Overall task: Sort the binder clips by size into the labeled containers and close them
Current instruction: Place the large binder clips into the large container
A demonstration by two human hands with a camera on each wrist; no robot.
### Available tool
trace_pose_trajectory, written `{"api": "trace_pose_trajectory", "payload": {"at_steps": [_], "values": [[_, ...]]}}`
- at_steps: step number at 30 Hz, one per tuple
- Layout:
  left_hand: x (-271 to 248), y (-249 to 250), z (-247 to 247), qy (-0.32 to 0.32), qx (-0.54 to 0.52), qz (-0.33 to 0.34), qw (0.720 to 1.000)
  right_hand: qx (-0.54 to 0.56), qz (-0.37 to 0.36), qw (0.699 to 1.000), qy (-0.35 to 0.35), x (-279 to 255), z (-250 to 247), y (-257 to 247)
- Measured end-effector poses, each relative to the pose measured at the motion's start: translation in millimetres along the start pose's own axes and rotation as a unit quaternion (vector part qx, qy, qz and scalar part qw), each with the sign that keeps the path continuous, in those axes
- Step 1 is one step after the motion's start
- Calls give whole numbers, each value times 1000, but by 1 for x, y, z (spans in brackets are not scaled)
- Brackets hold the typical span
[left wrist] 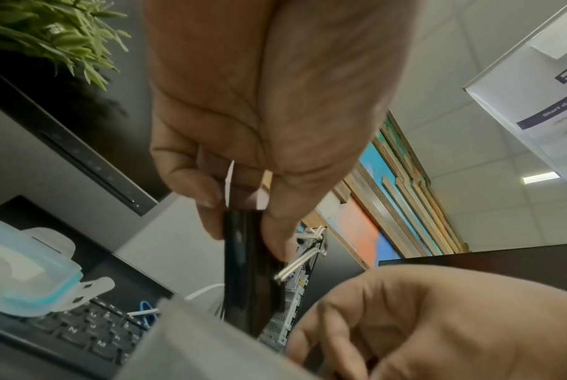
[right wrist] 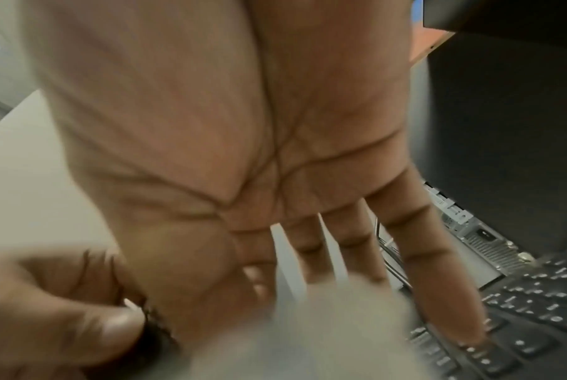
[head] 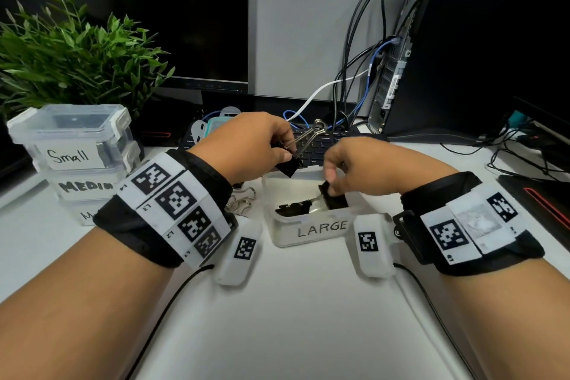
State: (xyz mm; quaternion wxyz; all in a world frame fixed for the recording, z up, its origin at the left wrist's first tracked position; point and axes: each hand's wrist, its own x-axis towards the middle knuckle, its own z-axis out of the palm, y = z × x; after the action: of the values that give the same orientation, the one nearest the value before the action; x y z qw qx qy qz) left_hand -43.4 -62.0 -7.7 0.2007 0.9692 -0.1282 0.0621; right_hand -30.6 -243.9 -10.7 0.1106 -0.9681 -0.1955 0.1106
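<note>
Step in hand: loading large clips into the LARGE box (head: 311,230), which stands open on the worktop (head: 293,318) between both wrists.

Left hand (head: 249,145): grip clamped, thumb and fingers pinching a black clip (head: 290,163) by its body. The clip hangs tilted above the box's far left corner, wire handles pointing up and away.

Right hand (head: 364,168): fingertips reach down into the box and pinch a second clip (head: 333,196) at the right side of the interior. At least one more black clip lies on the box floor to the left.

The Small box (head: 74,136) sits lidded on top of the Medium box (head: 86,187) at left, well apart. Loose wire clips (head: 242,200) lie on the worktop just left of the LARGE box. A lid (left wrist: 25,272) rests on the keyboard (left wrist: 90,326) behind.

Next move, as judged: release the right-hand clip flat, withdraw the hand, then lower the left-hand clip in. Handles must lie below the rim or the lid will not seat.
</note>
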Motion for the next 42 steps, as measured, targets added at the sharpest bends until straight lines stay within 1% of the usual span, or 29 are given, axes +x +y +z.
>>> {"api": "trace_pose_trajectory", "payload": {"at_steps": [2,3,5,6,8,9,11,12,14,17,19,21,22,24,27,30,34,36,38,40,42], "values": [[2,-4,-1,10,-3,-3,1000,77,-6,994,83,-2,-9,2],[2,-5,-3,16,-5,-6,1000,137,-2,983,123,-4,-15,5],[3,-6,-4,22,-5,-13,1000,252,6,951,181,-9,-25,12],[3,-6,-4,19,-2,-14,1000,268,4,943,195,-11,-28,16],[2,-3,-3,10,5,-11,1000,210,6,958,193,-11,-29,23],[1,-1,-2,5,7,-11,1000,165,9,971,175,-9,-26,25],[0,2,-1,2,9,-16,1000,75,14,991,108,-5,-17,21],[-1,3,0,2,10,-17,1000,36,15,997,65,-1,-10,18],[-3,5,-2,-6,13,-13,1000,-16,13,1000,-20,5,1,11],[-3,3,-4,-39,20,-5,999,-51,17,993,-105,7,8,3],[-1,0,-2,-75,19,-3,997,-39,36,987,-150,6,8,-1],[-1,-1,1,-124,29,-5,992,-21,64,982,-179,4,7,-3],[-2,-1,2,-142,35,-4,989,-22,71,981,-179,5,7,-4],[-2,0,5,-152,45,4,987,-32,73,984,-159,5,8,-4],[-3,2,7,-149,52,8,987,-51,70,987,-137,3,10,-4],[-3,1,8,-149,58,-2,987,-71,50,990,-111,2,10,-5],[-1,-2,7,-143,67,-6,987,-68,21,995,-66,-1,7,-7],[-1,-4,4,-133,69,-7,989,-37,13,999,-33,-3,1,-6],[0,-5,0,-124,69,-11,990,28,17,999,13,-6,-7,-2],[-1,-6,-3,-123,68,-12,990,100,10,993,63,-9,-17,4],[-1,-6,-3,-123,70,-10,990,130,-5,987,95,-11,-21,8]]}}
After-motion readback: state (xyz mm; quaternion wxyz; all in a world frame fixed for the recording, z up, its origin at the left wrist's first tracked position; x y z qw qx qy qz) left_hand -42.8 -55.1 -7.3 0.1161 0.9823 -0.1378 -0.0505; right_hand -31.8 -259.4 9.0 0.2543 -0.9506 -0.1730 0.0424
